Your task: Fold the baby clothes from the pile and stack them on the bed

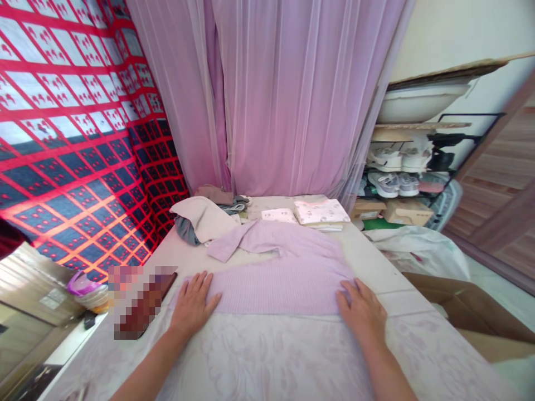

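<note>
A lilac ribbed long-sleeved top [276, 278] lies sideways across the bed, one sleeve bent out toward the upper left. My left hand [193, 303] rests flat on its left end, fingers spread. At the opposite end, my right hand [361, 309] touches the fabric's edge with its fingertips, palm down and fingers apart. Neither hand grips anything. Beyond the top sit folded white printed clothes [321, 211] and a smaller folded printed piece [279, 215]. A loose heap with a beige garment [204, 217] lies at the back left.
The bed [267, 362] has a pale patterned sheet. A partly pixelated reddish-brown object [142, 306] lies by my left forearm. An open cardboard box [472, 312] stands right of the bed, near a shoe rack [418, 172]. Lilac curtains [284, 100] hang behind; a red checked cloth [75, 128] hangs left.
</note>
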`<state>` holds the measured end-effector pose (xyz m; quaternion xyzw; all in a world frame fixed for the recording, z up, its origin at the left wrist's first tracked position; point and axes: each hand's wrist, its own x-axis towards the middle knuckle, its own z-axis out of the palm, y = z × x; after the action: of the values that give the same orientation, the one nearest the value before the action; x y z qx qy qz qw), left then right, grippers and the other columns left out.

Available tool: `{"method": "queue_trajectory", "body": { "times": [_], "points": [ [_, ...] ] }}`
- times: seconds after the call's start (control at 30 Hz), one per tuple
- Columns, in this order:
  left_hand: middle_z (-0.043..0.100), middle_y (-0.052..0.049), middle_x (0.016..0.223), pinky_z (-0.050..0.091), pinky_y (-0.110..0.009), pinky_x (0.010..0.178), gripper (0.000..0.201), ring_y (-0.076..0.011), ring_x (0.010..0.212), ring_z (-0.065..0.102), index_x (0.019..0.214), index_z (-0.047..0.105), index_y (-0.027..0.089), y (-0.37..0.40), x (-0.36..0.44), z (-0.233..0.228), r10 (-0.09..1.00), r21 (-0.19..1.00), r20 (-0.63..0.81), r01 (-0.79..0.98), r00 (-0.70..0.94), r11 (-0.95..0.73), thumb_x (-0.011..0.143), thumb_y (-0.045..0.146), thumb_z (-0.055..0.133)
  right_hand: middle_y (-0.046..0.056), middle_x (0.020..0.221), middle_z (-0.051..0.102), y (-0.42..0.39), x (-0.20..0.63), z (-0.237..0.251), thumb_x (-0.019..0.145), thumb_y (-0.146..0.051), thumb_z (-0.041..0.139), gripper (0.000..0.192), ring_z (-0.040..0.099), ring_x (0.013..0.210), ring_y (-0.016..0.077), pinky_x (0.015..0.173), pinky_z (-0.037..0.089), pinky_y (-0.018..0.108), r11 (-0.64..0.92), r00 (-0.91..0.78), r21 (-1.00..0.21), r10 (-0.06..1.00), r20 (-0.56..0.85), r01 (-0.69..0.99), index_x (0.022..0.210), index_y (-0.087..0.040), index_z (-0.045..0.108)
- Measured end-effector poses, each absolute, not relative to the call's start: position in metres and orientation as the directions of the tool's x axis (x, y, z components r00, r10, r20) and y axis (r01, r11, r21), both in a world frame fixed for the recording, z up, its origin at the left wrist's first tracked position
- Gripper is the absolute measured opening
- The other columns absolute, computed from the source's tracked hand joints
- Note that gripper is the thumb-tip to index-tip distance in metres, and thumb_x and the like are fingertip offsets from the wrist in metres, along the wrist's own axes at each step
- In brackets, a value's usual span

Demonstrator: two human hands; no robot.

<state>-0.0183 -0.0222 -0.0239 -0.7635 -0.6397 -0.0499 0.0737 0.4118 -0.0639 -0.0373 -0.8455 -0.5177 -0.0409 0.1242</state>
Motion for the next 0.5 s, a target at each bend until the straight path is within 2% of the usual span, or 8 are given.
{"method": "queue_trajectory", "body": {
  "times": [0.23, 0.5],
  "points": [
    [0.041, -0.011, 0.147, 0.02, -0.048, 0.113, 0.068, -0.0281, 0.137, 0.034, 0.14, 0.043, 0.015, -0.025, -0.016, -0.021, 0.974, -0.043, 0.151, 0.985, 0.171, -0.166, 0.09, 0.058, 0.032, 0.007, 0.136, 0.049, -0.066, 0.41, -0.036, 0.087, -0.043, 0.035, 0.045, 0.044, 0.125, 0.0251, 0.097, 0.04, 0.043, -0.428, 0.454, -0.153, 0.858, 0.24, 0.891, 0.119, -0.028, 0.063],
    [0.04, -0.011, 0.148, 0.018, -0.049, 0.113, 0.069, -0.0288, 0.137, 0.033, 0.141, 0.043, 0.016, -0.026, -0.019, -0.024, 0.976, -0.019, 0.136, 0.985, 0.171, -0.17, 0.089, 0.06, 0.03, 0.01, 0.134, 0.049, -0.069, 0.42, -0.051, 0.087, -0.048, 0.031, 0.049, 0.046, 0.122, 0.0269, 0.098, 0.04, 0.044, -0.352, 0.4, -0.2, 0.862, 0.31, 0.914, 0.114, -0.025, 0.065]
  ]
}}
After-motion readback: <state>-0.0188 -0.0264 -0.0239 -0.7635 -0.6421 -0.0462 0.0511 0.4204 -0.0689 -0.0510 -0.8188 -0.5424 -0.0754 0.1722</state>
